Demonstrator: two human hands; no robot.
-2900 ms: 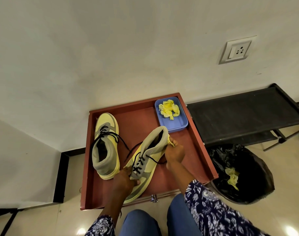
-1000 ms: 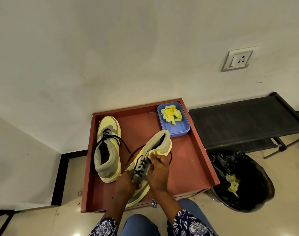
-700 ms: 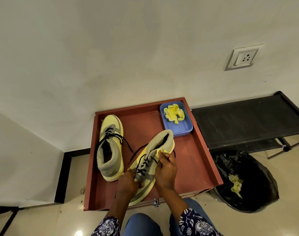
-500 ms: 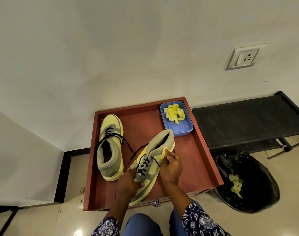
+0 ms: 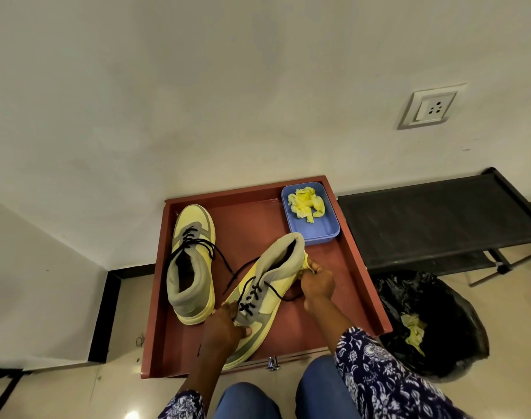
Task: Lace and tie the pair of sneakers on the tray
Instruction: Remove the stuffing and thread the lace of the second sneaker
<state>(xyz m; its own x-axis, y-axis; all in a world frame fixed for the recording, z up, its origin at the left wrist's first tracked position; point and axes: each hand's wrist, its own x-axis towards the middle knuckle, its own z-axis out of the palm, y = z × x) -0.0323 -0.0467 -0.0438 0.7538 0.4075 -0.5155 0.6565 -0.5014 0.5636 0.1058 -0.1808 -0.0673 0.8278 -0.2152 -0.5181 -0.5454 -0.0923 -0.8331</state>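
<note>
The red-brown wooden tray sits on the floor by the wall, and both shoes are on it. The person works on the yellow and grey high-top sneaker with black laces that lies slanted across the tray. Its long line runs from the toe, close to the person's knees, up and away to the open grey collar.

The left hand grips the toe end of this sneaker. Its fingers curl around the front, just under the lowest crossed laces, and hold the shoe steady. The right hand is up at the other end, at the side of the collar. Its fingers are curled and pinch a small crumpled yellow paper wad right at the shoe's mouth.

So the shoe stretches between the two hands. The loose black lace end trails out of the shoe's side, just below the right hand's fingers and very near them. The left hand is farther from it and is busy holding. The right hand looks like the one to take the lace next, after it lets go of the paper.

The second yellow and grey sneaker lies beside the left hand's fingers, farther away, toe toward the wall. Its laces are loose too.
</note>
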